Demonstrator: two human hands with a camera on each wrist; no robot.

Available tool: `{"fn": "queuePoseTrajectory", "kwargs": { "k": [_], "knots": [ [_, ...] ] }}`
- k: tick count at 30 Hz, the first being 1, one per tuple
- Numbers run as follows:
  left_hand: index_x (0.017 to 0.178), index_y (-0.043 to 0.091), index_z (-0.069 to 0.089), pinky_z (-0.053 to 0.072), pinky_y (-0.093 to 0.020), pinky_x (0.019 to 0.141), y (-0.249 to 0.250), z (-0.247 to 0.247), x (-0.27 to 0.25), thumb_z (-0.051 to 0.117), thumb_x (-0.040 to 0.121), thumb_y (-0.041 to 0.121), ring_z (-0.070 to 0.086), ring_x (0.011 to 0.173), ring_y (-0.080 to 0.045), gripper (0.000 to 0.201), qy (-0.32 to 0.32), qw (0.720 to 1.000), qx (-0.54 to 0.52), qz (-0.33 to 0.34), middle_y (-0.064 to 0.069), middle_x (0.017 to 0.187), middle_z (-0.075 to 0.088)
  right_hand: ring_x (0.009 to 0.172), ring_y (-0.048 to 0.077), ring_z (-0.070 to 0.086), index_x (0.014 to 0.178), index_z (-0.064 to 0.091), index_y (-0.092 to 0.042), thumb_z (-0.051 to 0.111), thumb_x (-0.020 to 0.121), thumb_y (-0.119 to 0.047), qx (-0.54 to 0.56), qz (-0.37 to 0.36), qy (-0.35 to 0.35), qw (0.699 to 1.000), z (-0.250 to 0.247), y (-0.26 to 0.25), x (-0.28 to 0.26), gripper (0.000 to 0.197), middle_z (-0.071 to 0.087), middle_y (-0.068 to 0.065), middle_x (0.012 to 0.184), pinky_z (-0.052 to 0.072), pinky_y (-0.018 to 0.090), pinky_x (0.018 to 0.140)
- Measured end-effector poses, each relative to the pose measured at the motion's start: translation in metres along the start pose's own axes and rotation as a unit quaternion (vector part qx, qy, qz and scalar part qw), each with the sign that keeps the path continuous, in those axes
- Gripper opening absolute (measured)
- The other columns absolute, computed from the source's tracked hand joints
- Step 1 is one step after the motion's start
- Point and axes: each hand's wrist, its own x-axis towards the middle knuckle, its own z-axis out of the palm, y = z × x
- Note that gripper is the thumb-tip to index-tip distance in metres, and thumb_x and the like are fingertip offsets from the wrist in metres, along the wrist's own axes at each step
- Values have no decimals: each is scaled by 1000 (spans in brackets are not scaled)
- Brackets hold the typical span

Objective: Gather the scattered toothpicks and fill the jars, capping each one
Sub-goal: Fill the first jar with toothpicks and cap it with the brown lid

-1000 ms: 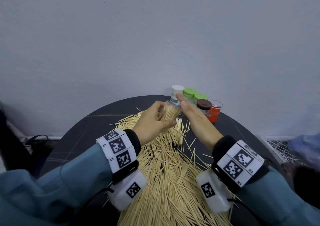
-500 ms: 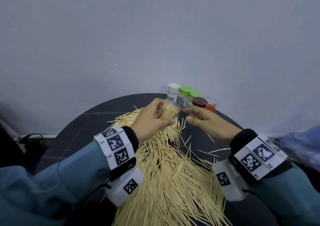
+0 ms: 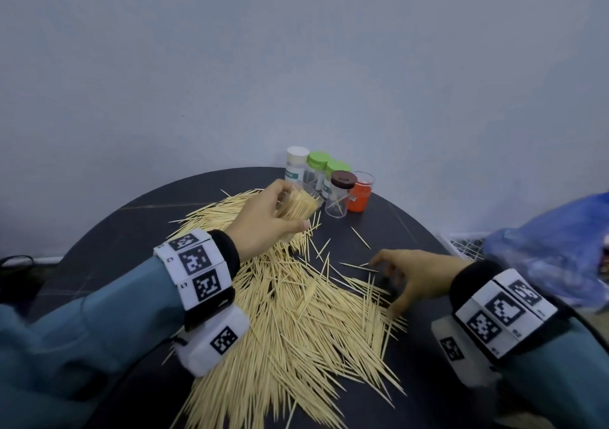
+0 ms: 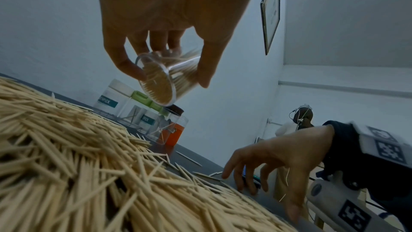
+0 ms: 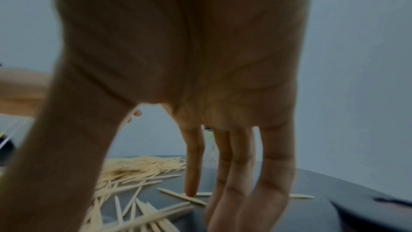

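Currently mid-fill on one jar. My left hand (image 3: pixel 263 221) is wrapped round the clear jar (image 4: pixel 163 78), thumb on one side and fingers on the other, holding it tilted in the air above the far end of the toothpick pile (image 3: pixel 290 323). The jar is uncapped, its mouth tipped up and away from me; through the wall it looks packed nearly full of sticks standing on end.

My right hand (image 3: pixel 415 280) holds nothing: fingers spread and pointing down, tips just at the table (image 3: pixel 428 379), on the thin scatter at the pile's right edge. A few single toothpicks (image 5: pixel 185 198) lie right under the fingertips; whether any is touched I cannot tell.

Judgement: the step is gathering another pinch to top up the jar. Next move calls for raking several sticks together, aligned lengthwise, then feeding them into the mouth beside my left thumb. With so little room left, crossed sticks would likely jam.

Beyond my left hand stand the other jars: white-capped (image 3: pixel 297 165), two green-capped (image 3: pixel 318 168), a brown-capped clear one (image 3: pixel 339 198), and an open orange one (image 3: pixel 361 194). Most of the pile remains below my left wrist.
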Motion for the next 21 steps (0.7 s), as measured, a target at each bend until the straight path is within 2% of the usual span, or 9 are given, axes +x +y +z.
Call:
{"fn": "queuePoseTrajectory", "kwargs": {
  "k": [2,5,7,10,12,13,16,21],
  "knots": [
    [117,19,46,44,-17,74,1,1,-1,71,80,19,56,96,-12,44,-4,1000,0,6,8,104,55,92,12,51,134,34,-26,84,64,-26,-12,7,-20,1000,4,2,-1,86,51,-7,103,46,25,83],
    [117,19,46,43,-17,74,1,1,-2,70,81,19,55,97,-12,44,-8,1000,0,6,7,105,55,82,9,52,129,33,-27,85,62,-24,-18,13,-28,999,10,2,-1,85,50,-9,89,48,28,81],
    [120,17,46,42,-15,73,1,1,-2,70,82,18,55,98,-12,45,-8,1000,2,7,5,107,55,74,6,51,126,34,-27,85,62,-24,-9,6,-29,1000,12,-1,0,82,50,-9,82,47,24,74],
    [121,16,46,44,-16,74,2,1,-2,69,82,18,55,99,-13,46,-11,1000,5,6,4,109,55,75,10,56,120,37,-25,84,65,-24,18,-6,-32,999,12,-6,4,72,53,-7,81,45,17,62],
    [121,16,46,46,-23,79,2,1,-2,69,82,19,56,99,-14,46,-12,1000,3,3,4,110,55,78,14,60,115,39,-26,82,66,-26,27,-12,-35,999,12,-12,9,66,56,-6,81,46,18,61],
    [121,17,46,46,-22,78,1,0,-2,70,82,19,56,99,-14,46,-11,1000,2,4,4,109,55,77,14,62,113,40,-25,81,68,-26,28,-16,-35,999,12,-16,13,62,58,-6,80,46,18,60],
    [117,19,46,42,-12,71,-1,-1,0,70,82,18,54,93,-9,43,-7,1000,2,6,8,104,54,71,11,63,108,42,-24,77,73,-23,27,-34,-32,999,11,-30,25,50,60,-6,77,44,16,54],
    [112,23,44,39,-9,68,-5,-3,3,71,81,19,52,85,0,40,-2,1000,0,3,15,96,53,65,10,62,109,47,-17,72,78,-17,30,-69,-11,997,7,-52,44,40,62,-5,76,49,19,58]
  ]
}}
